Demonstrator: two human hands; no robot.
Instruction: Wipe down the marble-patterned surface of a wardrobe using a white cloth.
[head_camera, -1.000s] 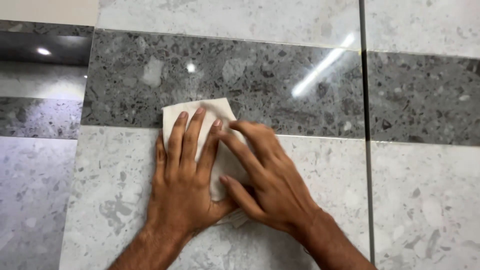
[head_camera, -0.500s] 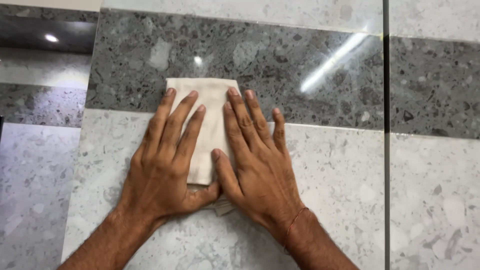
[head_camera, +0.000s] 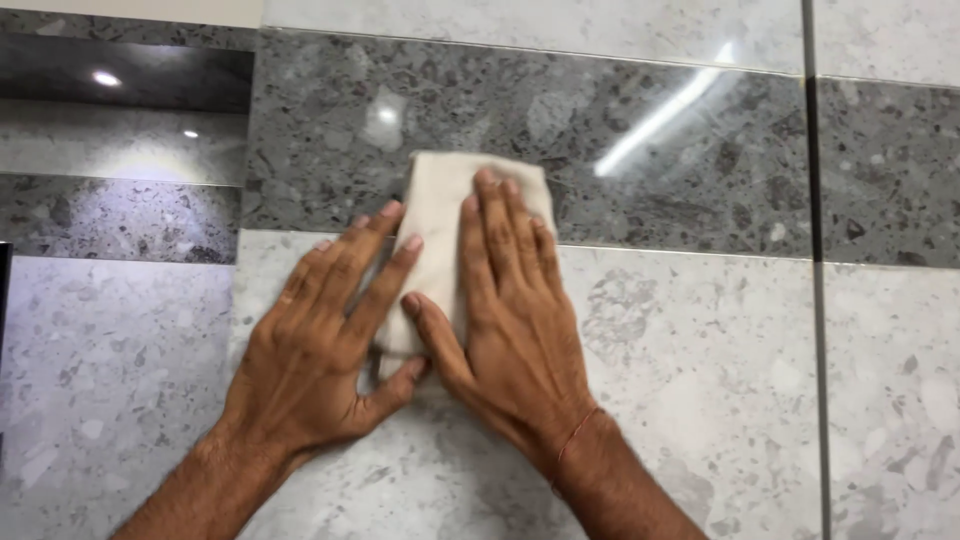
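1. Your left hand (head_camera: 320, 345) lies flat and spread, palm down, its fingers fanned over the left edge of the folded cream cloth (head_camera: 440, 205) and its thumb tucked under the cloth's lower end
2. Your right hand (head_camera: 510, 320) is also flat and open, fingers close together and pointing up along the cloth's right half, thumb angled in towards the left thumb. Neither hand pinches anything; both press down
3. The cloth sits between and under your hands, on the polished speckled grey stone surface (head_camera: 700, 380). Its upper part crosses onto the darker grey band (head_camera: 640, 160), its lower part onto the lighter slab; only the top end and a strip between your hands show
4. It looks soft, thin and light, folded into a narrow pad, so it will likely bunch or unfold if pushed from one edge only. Flat palms over most of its length should keep the fold together
5. The stone is glossy, with light streaks reflected in it, so the pad will probably slide easily; to lift it, a pinch at the free top end or a long side looks best
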